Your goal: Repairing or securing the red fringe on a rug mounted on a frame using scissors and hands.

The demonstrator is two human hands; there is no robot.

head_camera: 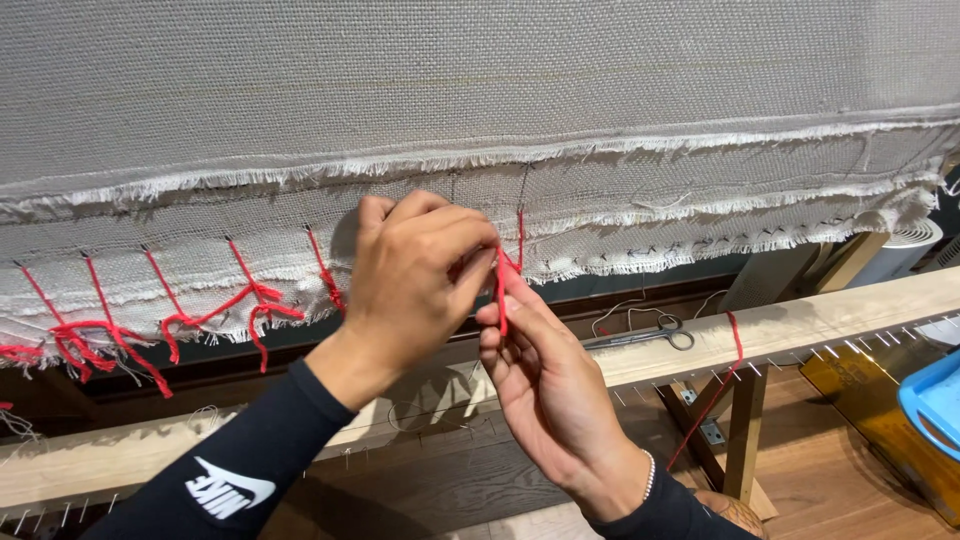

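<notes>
Along the cloth (480, 90) edge, five red ties (240, 300) look knotted; both hands (415, 280) (545, 385) pinch red yarn (503, 285), right stretch untied.

A pair of slim steel scissors (645, 334) lies flat on a long pale wooden beam (800, 325) studded along its near edge with small metal nails (835, 350). Beside the scissors a loose length of white thread (625, 312) curls on the wood. Farther right, a single red cord (735, 335) drapes over the beam and hangs down past a wooden trestle leg (745, 430) fitted with a metal bracket (712, 432). Below lies a brown wood-plank floor (830, 480). At the right edge sit a light-blue plastic tray (935, 400) and an amber translucent sheet (860, 385), with a white ribbed fan housing (905, 245) behind.
</notes>
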